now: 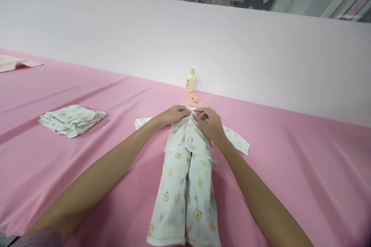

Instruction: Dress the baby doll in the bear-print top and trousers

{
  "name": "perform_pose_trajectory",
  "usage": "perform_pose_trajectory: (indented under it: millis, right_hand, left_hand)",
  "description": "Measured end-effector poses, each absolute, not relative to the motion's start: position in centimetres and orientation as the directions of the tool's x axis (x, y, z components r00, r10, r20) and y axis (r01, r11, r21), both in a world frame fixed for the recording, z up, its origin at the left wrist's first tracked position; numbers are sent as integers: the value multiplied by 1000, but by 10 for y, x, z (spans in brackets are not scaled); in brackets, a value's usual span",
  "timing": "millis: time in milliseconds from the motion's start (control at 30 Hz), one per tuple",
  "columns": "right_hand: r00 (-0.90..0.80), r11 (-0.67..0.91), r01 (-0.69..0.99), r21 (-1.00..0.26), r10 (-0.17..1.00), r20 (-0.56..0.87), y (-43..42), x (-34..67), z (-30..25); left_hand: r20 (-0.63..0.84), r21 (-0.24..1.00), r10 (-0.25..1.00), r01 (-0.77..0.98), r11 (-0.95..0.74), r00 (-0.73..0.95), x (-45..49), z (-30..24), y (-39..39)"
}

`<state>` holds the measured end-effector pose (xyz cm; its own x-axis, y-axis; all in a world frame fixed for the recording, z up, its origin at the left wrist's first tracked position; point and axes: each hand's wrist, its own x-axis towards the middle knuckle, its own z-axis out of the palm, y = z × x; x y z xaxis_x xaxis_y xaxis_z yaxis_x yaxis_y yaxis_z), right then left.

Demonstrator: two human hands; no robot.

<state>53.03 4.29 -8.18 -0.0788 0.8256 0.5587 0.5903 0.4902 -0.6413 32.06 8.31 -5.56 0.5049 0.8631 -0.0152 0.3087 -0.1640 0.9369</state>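
A baby doll (195, 101) lies on its back on the pink table cover (290, 170), head toward the wall. It wears a white top (188, 139) and trousers (182, 200) printed with small bears. My left hand (172, 115) and my right hand (209, 122) meet at the doll's chest just below its chin. The fingers of both hands are bent and pinch the front edges of the top at the collar. The doll's sleeves spread out to either side under my wrists.
A cream pump bottle (190, 81) stands against the white wall behind the doll's head. A folded patterned cloth (72, 119) lies on the left. Another pale pink cloth (14, 63) lies at the far left edge.
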Motion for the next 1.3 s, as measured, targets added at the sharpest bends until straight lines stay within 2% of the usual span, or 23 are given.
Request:
perform_pose_trajectory:
  millis: [167, 300, 367, 500, 700, 833, 967, 1067, 1167, 1300]
  right_hand:
    - [-65, 376, 721, -583, 873, 483, 26, 531, -58]
    - [-133, 250, 786, -565, 962, 239, 3, 527, -40]
    - [-153, 219, 804, -552, 974, 165, -5, 523, -38]
    - [-177, 266, 834, -483, 959, 223, -14, 513, -44]
    - [-207, 311, 907, -284, 917, 341, -21, 497, -47]
    - [-188, 251, 946, -207, 941, 281, -26, 486, -41]
    - [-155, 181, 968, -175, 976, 152, -31, 479, -31]
    - [-149, 163, 972, -170, 985, 91, -33, 479, -25]
    - [-157, 166, 966, -200, 986, 60, -33, 481, -23]
    - [-166, 178, 948, -263, 984, 67, -33, 484, -23]
  left_hand:
    - [-36, 940, 768, 283, -192, 639, 305, -52, 91]
    - [1, 916, 751, 301, -266, 661, 301, -55, 95]
    - [21, 911, 756, 298, -283, 654, 303, -56, 94]
    - [56, 893, 793, 324, -311, 607, 309, -58, 89]
    - [44, 882, 820, 363, -300, 571, 312, -56, 85]
    - [29, 896, 842, 358, -261, 539, 315, -56, 83]
    - [83, 902, 875, 338, -269, 477, 323, -61, 80]
    - [174, 857, 880, 372, -356, 442, 329, -65, 79]
    - [243, 805, 866, 407, -431, 436, 330, -68, 79]
    - [229, 792, 852, 419, -445, 472, 329, -65, 79]
